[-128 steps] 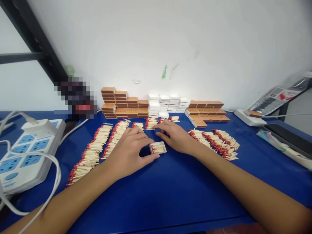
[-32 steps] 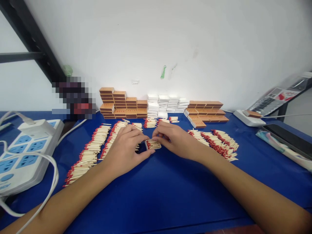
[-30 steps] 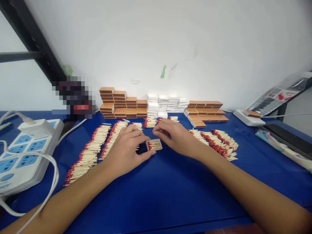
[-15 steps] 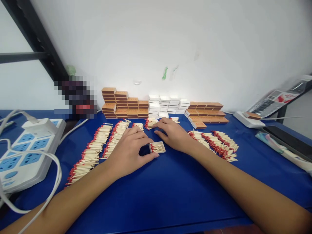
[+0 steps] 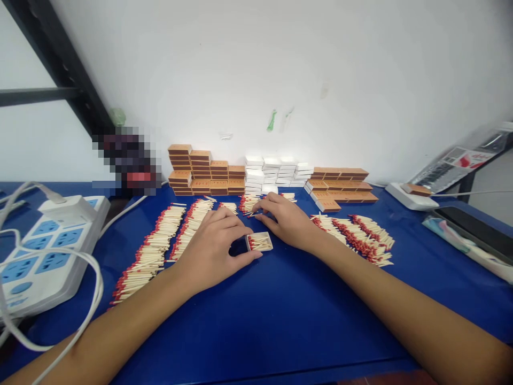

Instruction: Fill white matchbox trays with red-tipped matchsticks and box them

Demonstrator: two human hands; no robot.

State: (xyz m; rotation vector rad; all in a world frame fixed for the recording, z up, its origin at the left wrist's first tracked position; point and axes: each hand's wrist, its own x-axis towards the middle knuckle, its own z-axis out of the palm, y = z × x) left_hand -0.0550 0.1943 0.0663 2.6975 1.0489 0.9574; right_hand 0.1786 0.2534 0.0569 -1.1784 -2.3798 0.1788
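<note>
My left hand (image 5: 216,246) grips a small white matchbox tray (image 5: 269,247) between thumb and fingers at its left end. Red-tipped matchsticks (image 5: 259,243) lie inside the tray. Just beyond it, my right hand (image 5: 286,216) is at the near edge of a small match pile (image 5: 249,203), thumb and forefinger closed around what looks like a matchstick (image 5: 251,215). That hand partly covers the pile. Rows of loose matches (image 5: 160,235) spread to the left, and more match heaps (image 5: 366,240) lie right of my right forearm.
Orange matchbox sleeves (image 5: 210,186) stand stacked against the wall, beside white trays (image 5: 254,179) and more boxes (image 5: 340,187). A power strip (image 5: 60,240) with looping white cables is at left, close to my left forearm. A dark phone (image 5: 476,230) lies at right on the blue table (image 5: 256,321).
The fingertips of my right hand have closed together slightly at the match pile. My left hand and the tray stay in place.
</note>
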